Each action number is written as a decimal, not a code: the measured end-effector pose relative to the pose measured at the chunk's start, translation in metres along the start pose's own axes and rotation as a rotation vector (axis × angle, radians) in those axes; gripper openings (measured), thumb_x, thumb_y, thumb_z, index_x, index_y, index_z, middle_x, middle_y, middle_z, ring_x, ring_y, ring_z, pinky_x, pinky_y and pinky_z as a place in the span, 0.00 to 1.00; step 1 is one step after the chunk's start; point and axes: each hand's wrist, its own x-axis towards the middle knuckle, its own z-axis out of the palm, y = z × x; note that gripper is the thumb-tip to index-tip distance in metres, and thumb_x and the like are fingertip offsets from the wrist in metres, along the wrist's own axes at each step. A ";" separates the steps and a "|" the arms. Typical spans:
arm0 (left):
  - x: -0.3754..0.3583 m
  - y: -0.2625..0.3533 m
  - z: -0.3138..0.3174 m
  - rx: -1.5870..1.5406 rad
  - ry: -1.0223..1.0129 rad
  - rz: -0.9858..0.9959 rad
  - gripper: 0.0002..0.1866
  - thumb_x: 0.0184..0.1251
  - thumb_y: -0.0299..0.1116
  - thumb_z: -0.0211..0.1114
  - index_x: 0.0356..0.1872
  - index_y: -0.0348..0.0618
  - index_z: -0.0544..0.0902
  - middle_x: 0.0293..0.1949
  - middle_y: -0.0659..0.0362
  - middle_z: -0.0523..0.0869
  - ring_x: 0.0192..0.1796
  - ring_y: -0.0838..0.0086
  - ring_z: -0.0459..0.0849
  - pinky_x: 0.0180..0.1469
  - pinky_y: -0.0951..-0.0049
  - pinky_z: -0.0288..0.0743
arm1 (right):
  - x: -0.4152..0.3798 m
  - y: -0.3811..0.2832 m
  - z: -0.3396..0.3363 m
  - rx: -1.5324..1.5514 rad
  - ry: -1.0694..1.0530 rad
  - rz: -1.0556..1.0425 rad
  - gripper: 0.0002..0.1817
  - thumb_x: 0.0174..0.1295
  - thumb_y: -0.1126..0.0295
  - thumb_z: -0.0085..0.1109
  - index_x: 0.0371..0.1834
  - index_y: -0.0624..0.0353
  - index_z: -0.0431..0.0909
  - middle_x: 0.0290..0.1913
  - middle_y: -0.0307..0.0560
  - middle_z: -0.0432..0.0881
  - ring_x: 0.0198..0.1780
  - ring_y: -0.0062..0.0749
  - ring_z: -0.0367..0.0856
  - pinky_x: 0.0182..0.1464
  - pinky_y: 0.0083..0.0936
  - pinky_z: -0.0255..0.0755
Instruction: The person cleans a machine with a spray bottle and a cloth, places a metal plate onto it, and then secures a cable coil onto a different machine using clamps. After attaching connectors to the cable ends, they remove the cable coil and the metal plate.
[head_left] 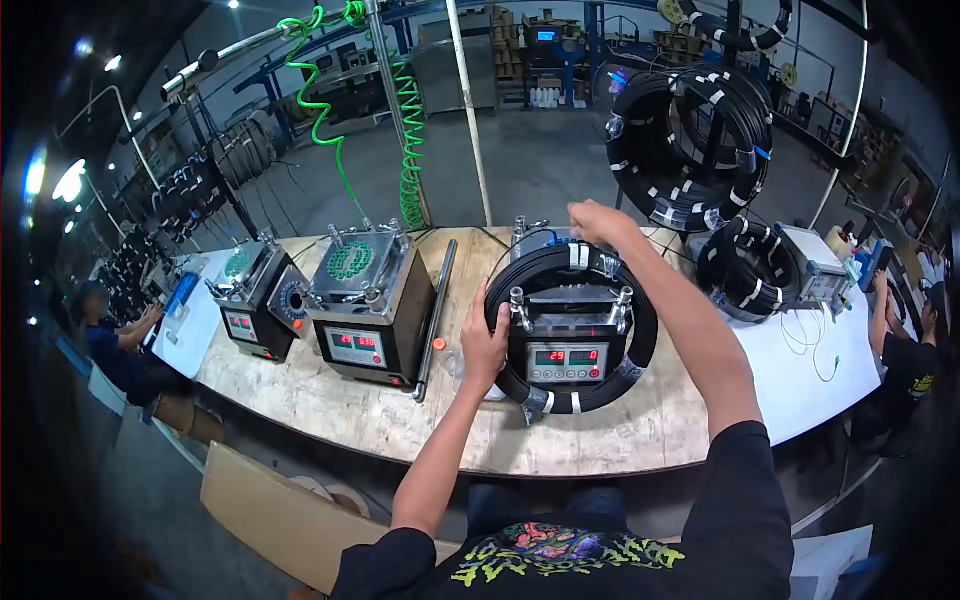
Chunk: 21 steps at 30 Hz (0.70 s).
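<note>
A black coil of cable (640, 330) with white tape bands lies around a grey machine (568, 335) with red and green digit displays on the wooden bench. My left hand (485, 345) presses against the coil's left side, fingers wrapped on it. At the coil's far top edge, my right hand (598, 222) reaches over the back of the machine; what its fingers pinch is hidden.
Two similar machines (368, 310) (255, 300) stand to the left, with a metal rod (436, 315) between them and the coil. More black coils (745, 268) (690, 150) sit and hang at the right. Green spiral hoses (410, 130) hang overhead. Seated people work at both bench ends.
</note>
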 end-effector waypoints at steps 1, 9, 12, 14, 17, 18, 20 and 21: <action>0.002 -0.001 0.000 -0.004 -0.006 0.001 0.31 0.80 0.46 0.60 0.75 0.37 0.71 0.61 0.35 0.83 0.59 0.41 0.85 0.62 0.54 0.77 | -0.009 -0.006 -0.006 0.070 0.067 -0.013 0.11 0.68 0.70 0.66 0.46 0.63 0.77 0.44 0.59 0.85 0.44 0.52 0.87 0.45 0.44 0.79; 0.073 0.006 0.011 -0.130 -0.005 0.026 0.18 0.81 0.43 0.62 0.52 0.34 0.80 0.41 0.50 0.85 0.41 0.62 0.84 0.49 0.64 0.78 | -0.046 0.023 0.019 0.621 0.350 -0.146 0.11 0.75 0.66 0.60 0.45 0.67 0.79 0.34 0.55 0.90 0.41 0.48 0.91 0.46 0.38 0.80; 0.133 0.020 0.036 -0.188 -0.324 0.003 0.22 0.79 0.44 0.65 0.60 0.34 0.81 0.46 0.47 0.90 0.48 0.63 0.89 0.53 0.64 0.81 | -0.053 0.025 0.022 0.539 0.404 -0.169 0.16 0.76 0.63 0.57 0.43 0.69 0.84 0.36 0.57 0.91 0.40 0.46 0.91 0.46 0.37 0.81; 0.165 0.019 0.060 0.006 -0.565 0.050 0.21 0.74 0.41 0.69 0.58 0.35 0.84 0.46 0.44 0.91 0.49 0.58 0.91 0.54 0.62 0.82 | -0.057 0.019 0.021 0.568 0.422 -0.142 0.16 0.77 0.64 0.57 0.43 0.69 0.83 0.36 0.57 0.91 0.40 0.48 0.91 0.46 0.37 0.81; 0.200 0.013 0.087 0.270 -0.831 0.097 0.18 0.65 0.36 0.73 0.52 0.38 0.89 0.46 0.40 0.91 0.50 0.49 0.91 0.55 0.58 0.83 | -0.058 0.018 0.024 0.589 0.461 -0.154 0.16 0.78 0.64 0.55 0.43 0.69 0.82 0.35 0.57 0.91 0.40 0.50 0.91 0.45 0.38 0.81; 0.205 0.010 0.092 0.357 -0.903 0.108 0.17 0.62 0.35 0.74 0.50 0.39 0.91 0.47 0.39 0.91 0.50 0.46 0.91 0.55 0.56 0.83 | -0.058 0.018 0.025 0.585 0.466 -0.150 0.16 0.78 0.63 0.55 0.43 0.69 0.82 0.35 0.57 0.91 0.40 0.51 0.91 0.45 0.39 0.81; 0.205 0.004 0.103 0.430 -0.844 0.153 0.14 0.60 0.32 0.75 0.46 0.37 0.91 0.47 0.37 0.90 0.51 0.44 0.90 0.55 0.54 0.84 | -0.057 0.018 0.025 0.604 0.457 -0.149 0.16 0.78 0.63 0.55 0.43 0.69 0.82 0.35 0.58 0.91 0.39 0.51 0.91 0.45 0.40 0.81; 0.203 0.011 0.102 0.468 -0.814 0.172 0.13 0.58 0.30 0.76 0.44 0.36 0.92 0.47 0.36 0.89 0.51 0.43 0.90 0.55 0.52 0.85 | -0.058 0.019 0.025 0.580 0.461 -0.145 0.16 0.78 0.63 0.55 0.44 0.68 0.82 0.34 0.58 0.91 0.39 0.51 0.91 0.45 0.40 0.81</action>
